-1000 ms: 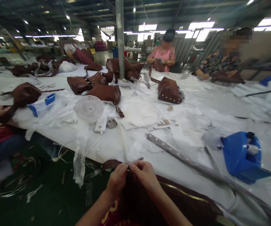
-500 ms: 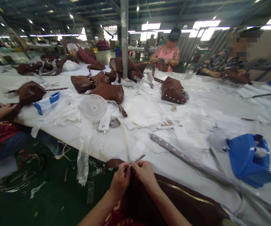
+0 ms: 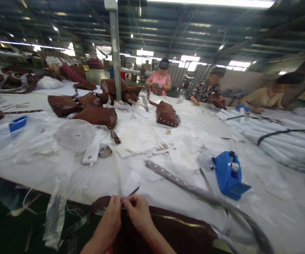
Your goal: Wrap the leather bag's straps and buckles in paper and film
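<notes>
A dark brown bag [image 3: 168,229] with a gold zipper [image 3: 179,220] lies at the table's near edge, partly over my lap. My left hand [image 3: 113,213] and my right hand [image 3: 138,213] meet at its left end, fingertips pinched close together. What sits between the fingertips is too small to make out. A thin dark strip [image 3: 134,191] sticks out just beyond them. Beside my left hand a brown strap-like piece [image 3: 99,203] curves over the table edge.
A white fan [image 3: 75,135] stands left, its cable hanging down. A wrapped studded strap [image 3: 179,180] and a blue tape dispenser [image 3: 229,174] lie right. Brown bags [image 3: 95,116], a post [image 3: 115,56] and bundled white rolls [image 3: 279,141] are farther back. Several co-workers sit across the table.
The view has turned right and up, so things appear farther left and another co-worker shows at right. My hands stay pinched together at the bag's end.
</notes>
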The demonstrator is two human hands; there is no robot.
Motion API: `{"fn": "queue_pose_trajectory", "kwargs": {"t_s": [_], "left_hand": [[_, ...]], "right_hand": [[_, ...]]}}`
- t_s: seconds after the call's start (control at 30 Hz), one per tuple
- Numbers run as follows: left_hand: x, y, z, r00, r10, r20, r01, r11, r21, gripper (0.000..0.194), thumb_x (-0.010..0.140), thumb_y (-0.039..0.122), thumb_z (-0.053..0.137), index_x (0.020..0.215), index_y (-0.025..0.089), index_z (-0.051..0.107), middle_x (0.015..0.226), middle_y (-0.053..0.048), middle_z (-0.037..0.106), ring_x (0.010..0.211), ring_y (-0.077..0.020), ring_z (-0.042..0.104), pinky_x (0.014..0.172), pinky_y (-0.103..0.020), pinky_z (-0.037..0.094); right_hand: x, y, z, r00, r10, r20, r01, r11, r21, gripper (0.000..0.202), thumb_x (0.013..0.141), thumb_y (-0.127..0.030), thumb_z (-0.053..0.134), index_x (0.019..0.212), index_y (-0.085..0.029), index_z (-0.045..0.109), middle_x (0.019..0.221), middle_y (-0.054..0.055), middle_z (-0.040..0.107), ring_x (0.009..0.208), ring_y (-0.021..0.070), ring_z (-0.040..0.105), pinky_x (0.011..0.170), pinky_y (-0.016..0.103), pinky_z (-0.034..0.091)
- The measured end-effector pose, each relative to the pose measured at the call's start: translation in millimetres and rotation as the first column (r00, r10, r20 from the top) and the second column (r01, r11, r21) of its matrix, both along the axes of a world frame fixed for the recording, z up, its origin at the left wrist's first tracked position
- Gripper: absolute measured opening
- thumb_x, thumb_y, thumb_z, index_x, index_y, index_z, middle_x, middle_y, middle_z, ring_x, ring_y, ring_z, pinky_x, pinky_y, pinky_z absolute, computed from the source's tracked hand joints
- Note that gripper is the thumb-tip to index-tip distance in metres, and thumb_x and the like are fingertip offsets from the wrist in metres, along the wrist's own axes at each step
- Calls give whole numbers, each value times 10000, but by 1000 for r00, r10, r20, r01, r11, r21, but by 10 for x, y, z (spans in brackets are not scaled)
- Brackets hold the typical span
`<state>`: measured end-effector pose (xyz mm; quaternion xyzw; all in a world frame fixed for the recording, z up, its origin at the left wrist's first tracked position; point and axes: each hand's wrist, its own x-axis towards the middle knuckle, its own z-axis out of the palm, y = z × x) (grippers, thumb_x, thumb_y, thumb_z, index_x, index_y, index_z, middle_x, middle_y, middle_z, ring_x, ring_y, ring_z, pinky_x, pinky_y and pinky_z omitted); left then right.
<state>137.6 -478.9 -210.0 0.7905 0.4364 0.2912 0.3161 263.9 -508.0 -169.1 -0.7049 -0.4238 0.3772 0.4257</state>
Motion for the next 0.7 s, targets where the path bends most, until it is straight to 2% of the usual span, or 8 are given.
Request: {"fn": "queue_pose_trajectory", "kwargs": {"t_s": [0.1,0.2,0.3,0.4,0.47,0.5,0.6,0.7], "left_hand": [[9,23,121,995,76,72,-68,992,-109,252,915,296,314,835,202,533,797,-62,599,772,-219,619,713,-374,517],[12,52,276,985,122,123,-76,943,-325,297,909,414,317,811,206,506,653,-17,580,557,-197,607,520,-327,503],[-39,102,413,974,77,211,63,808,-586,325,880,512,359,853,203,457,466,61,494,338,-160,515,344,-248,396],[-141,164,498,931,-7,366,280,657,-700,335,848,507,461,931,183,445,532,35,586,465,-165,626,461,-245,488],[-187,190,511,912,-32,409,341,616,-710,344,838,494,498,957,175,449,584,16,629,520,-164,655,505,-245,510],[-193,195,501,916,-27,401,327,633,-702,340,839,495,498,942,174,452,550,23,621,476,-155,635,472,-228,492],[-134,167,428,941,60,332,179,746,-642,330,860,515,442,859,185,459,359,73,505,271,-119,469,326,-171,345],[-26,89,342,935,193,298,6,831,-556,323,876,501,421,827,187,481,329,87,453,251,-113,444,308,-161,281]], "right_hand": [[-21,-29,41,999,41,-23,-40,998,39,149,757,-264,574,673,-174,656,582,4,638,574,163,581,518,236,419],[-48,-26,95,999,17,-34,-13,994,105,101,750,-283,602,785,-188,609,631,0,649,598,172,597,556,252,440],[-48,-5,118,1000,-1,-22,5,990,142,223,751,-294,621,916,-210,497,606,-40,624,551,163,585,555,258,431],[-11,28,84,997,74,28,-79,977,198,220,776,-271,593,937,-220,452,648,-38,632,594,167,608,601,268,433],[16,56,51,990,129,52,-137,964,226,194,790,-249,568,941,-223,449,688,-28,637,640,171,620,635,275,437],[26,69,39,986,152,62,-162,959,232,172,797,-246,557,933,-225,454,701,-24,637,655,172,622,646,277,439],[33,95,36,981,176,83,-191,955,225,99,810,-264,541,883,-225,488,750,-6,649,709,181,629,682,288,447],[21,58,82,993,101,55,-110,973,201,108,818,-295,535,891,-218,512,800,16,675,757,193,645,711,297,458]]}}
